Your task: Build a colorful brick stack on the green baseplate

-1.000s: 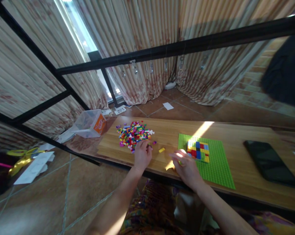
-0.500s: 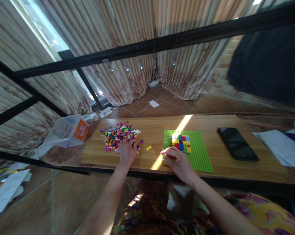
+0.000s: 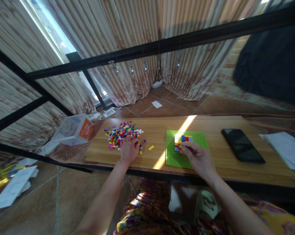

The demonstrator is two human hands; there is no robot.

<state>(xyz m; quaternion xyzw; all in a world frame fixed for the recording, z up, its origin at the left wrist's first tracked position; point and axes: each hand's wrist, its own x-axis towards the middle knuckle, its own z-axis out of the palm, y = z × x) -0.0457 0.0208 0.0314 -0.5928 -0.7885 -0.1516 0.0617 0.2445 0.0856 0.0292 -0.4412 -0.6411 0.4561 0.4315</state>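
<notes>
My left hand (image 3: pixel 130 150) rests at the near edge of a heap of small coloured bricks (image 3: pixel 123 131), its fingers curled in; what they grip is too small to make out. My right hand (image 3: pixel 197 158) is over the green baseplate (image 3: pixel 172 159), thumb and fingers pinched on a small green brick (image 3: pixel 180 146). The pinch is at the near side of a block of joined red, blue, yellow and white bricks (image 3: pixel 184 138) on the plate, partly hidden by the hand. A yellow brick (image 3: pixel 151 148) lies alone between heap and plate.
A black phone (image 3: pixel 242 146) lies on the right of the wooden table (image 3: pixel 152 125). Off the table's left end stands a clear plastic box (image 3: pixel 70 130) with an orange label. White papers (image 3: pixel 282 148) are at the far right. A black metal bar (image 3: pixel 137 50) crosses beyond the table.
My right hand has moved right, from the plate's left edge onto the joined bricks. My left hand stays by the heap. The whole view has shifted slightly.
</notes>
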